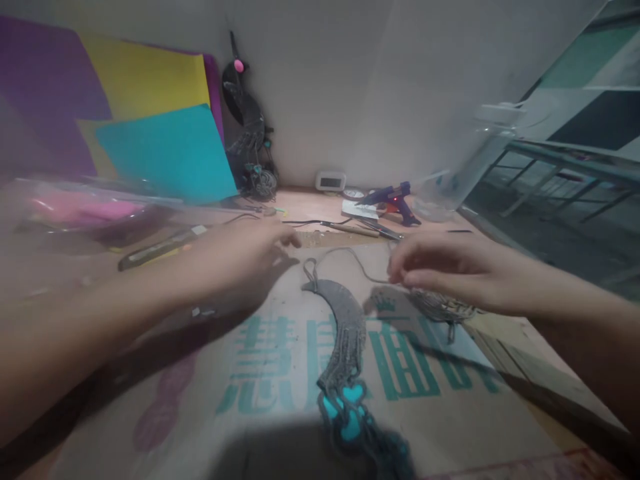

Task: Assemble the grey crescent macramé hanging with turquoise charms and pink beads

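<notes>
A grey crescent-shaped wire ornament (345, 327) with teal pieces at its lower end lies on a printed cardboard sheet (260, 373). A thin grey cord (350, 257) runs from its top loop toward my right hand (440, 267), whose fingers are pinched together on the cord above a round wire piece (445, 308). My left hand (240, 257) hovers left of the crescent's top, fingers curled downward and blurred; nothing shows in it.
Coloured paper sheets (165, 150) lean on the back wall beside a dark hanging ornament (247, 133). A purple glue gun (393, 200), hand tools (360, 230) and a small white device (330, 180) lie at the back. A utility knife (160, 248) and plastic bags (85, 213) sit left.
</notes>
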Available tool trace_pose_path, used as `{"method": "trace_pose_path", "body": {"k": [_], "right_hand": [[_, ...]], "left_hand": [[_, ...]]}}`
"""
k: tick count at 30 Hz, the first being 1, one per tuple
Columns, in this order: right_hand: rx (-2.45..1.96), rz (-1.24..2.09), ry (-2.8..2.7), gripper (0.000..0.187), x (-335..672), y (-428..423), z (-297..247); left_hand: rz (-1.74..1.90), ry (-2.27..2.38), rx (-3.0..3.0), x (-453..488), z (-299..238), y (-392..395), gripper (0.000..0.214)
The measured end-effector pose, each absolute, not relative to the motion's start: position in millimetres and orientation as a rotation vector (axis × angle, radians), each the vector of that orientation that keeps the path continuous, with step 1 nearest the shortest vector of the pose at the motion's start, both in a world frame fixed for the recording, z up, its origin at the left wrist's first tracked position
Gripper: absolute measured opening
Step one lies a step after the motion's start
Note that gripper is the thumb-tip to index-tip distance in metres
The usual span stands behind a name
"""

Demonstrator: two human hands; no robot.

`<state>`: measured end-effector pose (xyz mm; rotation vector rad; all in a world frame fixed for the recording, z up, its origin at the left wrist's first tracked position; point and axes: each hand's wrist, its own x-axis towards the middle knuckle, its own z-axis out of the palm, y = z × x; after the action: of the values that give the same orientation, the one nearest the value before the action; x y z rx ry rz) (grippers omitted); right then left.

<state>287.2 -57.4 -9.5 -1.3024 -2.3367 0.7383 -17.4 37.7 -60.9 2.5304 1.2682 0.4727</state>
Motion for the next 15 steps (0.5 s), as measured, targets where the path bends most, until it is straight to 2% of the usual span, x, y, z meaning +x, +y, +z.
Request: {"method": "trace_pose_path", "body": {"k": [3, 4, 7, 11, 13, 15], "right_hand": [[-1.280, 1.276, -2.169, 0.042, 296, -57, -41], [-1.288, 1.363, -2.089, 0.047, 299, -56, -52], [-1.371, 1.175, -1.922, 0.053, 305, -49, -73], [-1.422, 0.653, -2.010, 0.034, 306, -45, -72], [-1.336, 0.579, -2.204, 0.023, 306, -50, -64], [-1.255, 0.655, -2.414, 0.021, 306, -58, -53]], "left_hand": [[0.409, 1.231, 2.560, -22, -64, 42, 0.025], [0.382, 1.218, 2.566, -23, -65, 39, 0.025], [0.374, 1.179, 2.576, -25, -72, 25, 0.029], [0.435, 1.139, 2.620, -17, -80, 1, 0.030], [0.441, 1.148, 2.655, -10, -82, -7, 0.029], [0.456, 1.157, 2.669, -4, -84, -11, 0.028]]}}
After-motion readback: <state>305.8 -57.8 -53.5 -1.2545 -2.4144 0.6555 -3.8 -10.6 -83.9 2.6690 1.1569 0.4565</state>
